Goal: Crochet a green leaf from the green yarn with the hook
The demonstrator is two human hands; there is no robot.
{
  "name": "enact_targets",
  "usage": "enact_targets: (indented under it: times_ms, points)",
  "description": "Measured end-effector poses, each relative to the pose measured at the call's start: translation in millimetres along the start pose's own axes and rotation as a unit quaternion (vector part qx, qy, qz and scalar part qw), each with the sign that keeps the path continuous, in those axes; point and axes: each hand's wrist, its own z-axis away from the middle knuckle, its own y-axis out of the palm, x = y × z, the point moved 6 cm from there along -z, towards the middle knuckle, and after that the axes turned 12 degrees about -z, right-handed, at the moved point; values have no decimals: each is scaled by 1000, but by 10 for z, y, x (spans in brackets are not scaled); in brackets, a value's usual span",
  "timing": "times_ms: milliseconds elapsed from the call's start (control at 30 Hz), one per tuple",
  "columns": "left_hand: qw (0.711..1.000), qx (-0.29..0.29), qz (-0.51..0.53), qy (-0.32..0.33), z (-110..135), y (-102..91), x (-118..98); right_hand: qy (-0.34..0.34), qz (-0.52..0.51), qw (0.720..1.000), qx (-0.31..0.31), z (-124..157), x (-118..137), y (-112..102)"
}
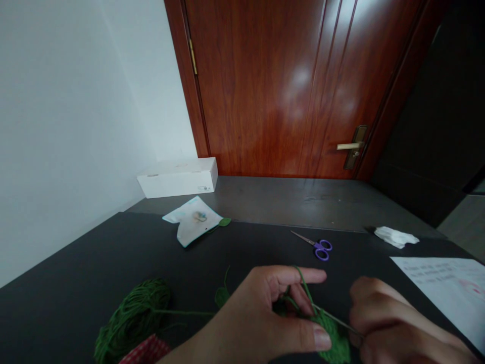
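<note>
My left hand (250, 316) pinches a green crocheted piece (333, 337) at the bottom of the view, with green yarn (303, 283) looped up over its index finger. My right hand (397, 316) holds a thin metal crochet hook (337, 318), whose tip meets the crocheted piece by my left fingers. The fingers of my right hand hide the hook's handle. From my left hand, a strand runs left to a ball of green yarn (132, 318) on the dark table (113, 247). A small green crocheted leaf (222, 297) lies just beyond my left hand.
Purple-handled scissors (321, 248) and a printed white sheet (443, 288) lie on the table. Farther back are a white packet (193, 220) with a green leaf (225, 221) and crumpled tissue (396, 237). A red checked cloth (146, 351) shows at the bottom. A white box (177, 178) stands before a wooden door (273, 86).
</note>
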Motion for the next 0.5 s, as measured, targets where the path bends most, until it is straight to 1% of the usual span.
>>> enact_targets:
  times_ms: [33, 67, 133, 200, 267, 333, 367, 433, 500]
  points:
    - [1000, -11, -8, 3, 8, -9, -10, 34, -35, 998, -48, 16, -52, -5]
    - [1000, -18, -15, 1, 15, -15, -18, 61, -77, 993, -72, 34, -95, 19]
    - [999, -18, -31, -8, 25, -14, -31, 117, -162, 973, -117, 71, -179, 63]
    - [999, -17, -50, -13, 28, -12, -50, 166, -248, 943, -150, 98, -250, 101]
    - [998, -15, -61, -11, 27, -8, -72, 203, -312, 912, -173, 112, -302, 119]
    - [997, -16, -70, -11, 27, -2, -85, 224, -338, 896, -182, 116, -329, 108]
    - [997, -18, -78, -12, 30, 2, -89, 229, -338, 895, -180, 118, -334, 92]
    - [994, -27, -102, -16, 38, 8, -89, 239, -319, 902, -167, 132, -336, 48]
    - [992, -39, -118, -23, 47, 12, -81, 224, -280, 924, -133, 136, -304, 2]
